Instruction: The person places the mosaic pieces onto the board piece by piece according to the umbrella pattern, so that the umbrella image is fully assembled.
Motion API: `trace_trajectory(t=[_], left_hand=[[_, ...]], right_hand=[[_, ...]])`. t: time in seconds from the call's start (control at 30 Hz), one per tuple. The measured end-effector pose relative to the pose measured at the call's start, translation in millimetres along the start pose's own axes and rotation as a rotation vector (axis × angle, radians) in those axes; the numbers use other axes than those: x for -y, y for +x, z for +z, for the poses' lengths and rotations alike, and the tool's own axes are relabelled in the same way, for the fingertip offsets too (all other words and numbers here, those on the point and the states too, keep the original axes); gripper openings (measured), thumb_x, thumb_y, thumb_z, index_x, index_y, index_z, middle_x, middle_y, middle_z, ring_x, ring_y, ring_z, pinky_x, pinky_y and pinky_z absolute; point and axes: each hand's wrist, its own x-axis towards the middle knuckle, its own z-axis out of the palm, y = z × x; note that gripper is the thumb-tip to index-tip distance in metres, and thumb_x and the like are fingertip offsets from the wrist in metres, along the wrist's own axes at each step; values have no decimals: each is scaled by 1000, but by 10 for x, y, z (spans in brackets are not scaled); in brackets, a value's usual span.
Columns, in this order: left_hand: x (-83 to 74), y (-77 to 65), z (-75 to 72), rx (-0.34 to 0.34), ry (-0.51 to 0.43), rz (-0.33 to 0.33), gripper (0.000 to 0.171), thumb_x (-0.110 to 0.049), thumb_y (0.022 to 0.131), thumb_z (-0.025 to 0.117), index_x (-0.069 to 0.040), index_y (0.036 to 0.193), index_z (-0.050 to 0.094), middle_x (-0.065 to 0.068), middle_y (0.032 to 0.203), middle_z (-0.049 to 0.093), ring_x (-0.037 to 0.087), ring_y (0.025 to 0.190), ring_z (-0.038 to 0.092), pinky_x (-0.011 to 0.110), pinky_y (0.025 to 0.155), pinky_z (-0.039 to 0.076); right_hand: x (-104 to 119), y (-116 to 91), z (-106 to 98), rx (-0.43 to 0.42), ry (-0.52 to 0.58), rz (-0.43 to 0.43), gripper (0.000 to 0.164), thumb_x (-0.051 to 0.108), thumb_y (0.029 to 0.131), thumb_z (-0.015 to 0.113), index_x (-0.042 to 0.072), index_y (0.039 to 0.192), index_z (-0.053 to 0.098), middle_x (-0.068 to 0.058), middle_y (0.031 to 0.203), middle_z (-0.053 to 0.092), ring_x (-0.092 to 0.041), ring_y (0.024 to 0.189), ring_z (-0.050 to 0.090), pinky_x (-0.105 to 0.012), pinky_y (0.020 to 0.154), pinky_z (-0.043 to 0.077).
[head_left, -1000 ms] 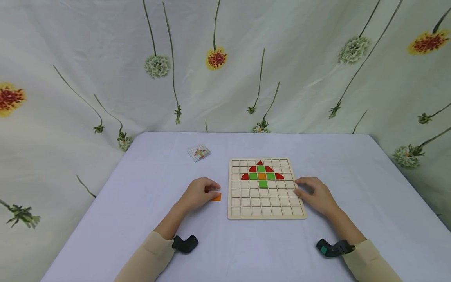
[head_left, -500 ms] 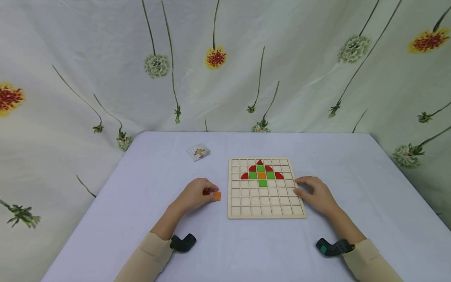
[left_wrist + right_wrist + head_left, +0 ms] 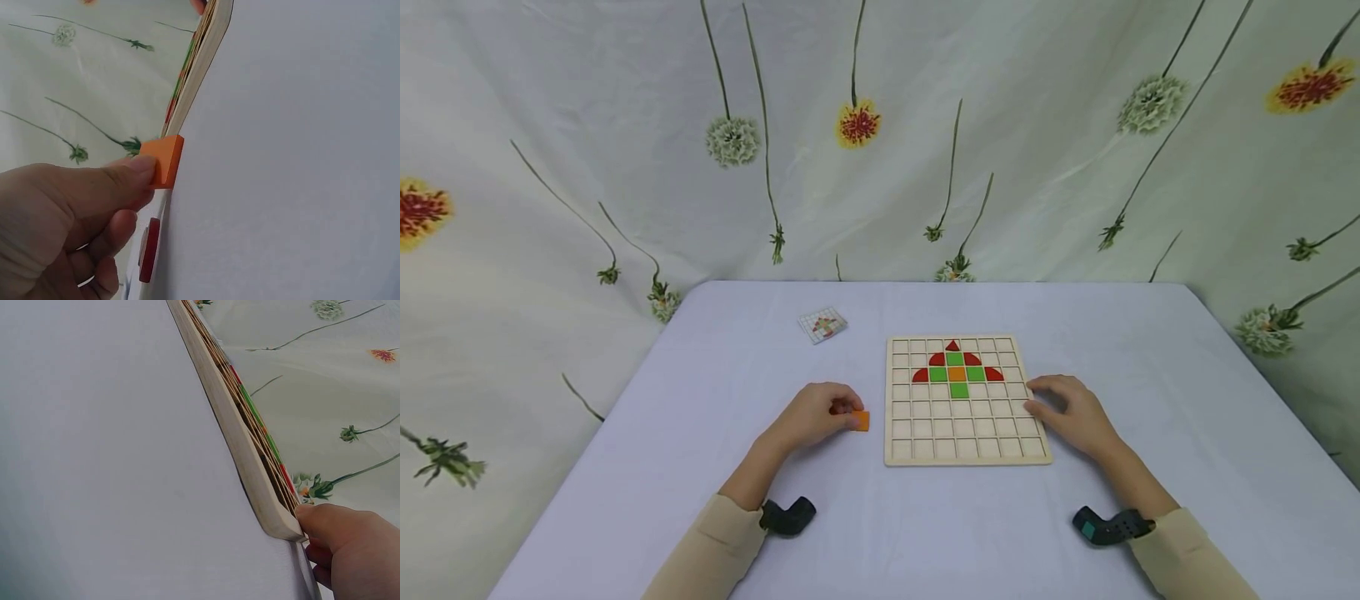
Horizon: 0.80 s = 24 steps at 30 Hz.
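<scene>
My left hand (image 3: 822,414) pinches an orange square tile (image 3: 161,161) between thumb and fingers, just left of the board in the head view. In the left wrist view a dark red piece (image 3: 149,250) lies on the table beneath this hand, mostly hidden from the head camera. The wooden grid board (image 3: 966,429) carries red, green and orange tiles in a stepped triangle, with a red triangle (image 3: 952,345) on top and a green square (image 3: 959,390) at the bottom. My right hand (image 3: 1075,414) rests thumb and forefinger, spread apart, on the board's right edge.
A small pattern card (image 3: 823,325) with a printed coloured grid lies behind the left hand. White cloth covers the table (image 3: 970,533). A flowered curtain (image 3: 1045,200) hangs behind it. Both wrists wear black camera mounts (image 3: 788,517).
My left hand has shifted slightly left and toward me, and the orange tile, first mostly under the fingers, now shows more beyond the fingertips. The right hand and board have stayed put.
</scene>
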Motion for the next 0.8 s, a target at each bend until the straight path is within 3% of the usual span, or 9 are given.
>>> trace_trajectory(t=[0.2,0.33,0.43,0.8], left_hand=[[-14,25,-30,-71,-60,17,6,-9,87,74,-14,89,73,-7,81,64,13,75,55,29,67,48],[-86,58,-48,-113,-98,5,6,-9,87,74,-12,92,74,-3,86,66,14,71,56,28,61,50],[-149,101,-40,-115,-119,6,6,-10,87,74,-12,92,74,-2,86,66,14,66,55,27,56,49],[-308,314,120,-118,-105,89,6,-10,88,73,-12,93,75,-5,90,68,14,80,55,28,68,46]], right_hand=[[-2,-4,-4,1,-3,0,32,21,88,74,1,113,68,-20,119,63,-39,118,51,-56,100,37],[5,-1,-9,3,-1,0,32,21,88,73,1,113,68,-20,120,63,-40,118,50,-56,100,36],[3,-2,-6,1,0,1,32,20,88,74,1,113,68,-20,119,63,-40,118,51,-56,100,37],[-27,2,18,6,-7,-5,33,20,87,74,1,114,67,-19,120,63,-39,119,50,-56,99,37]])
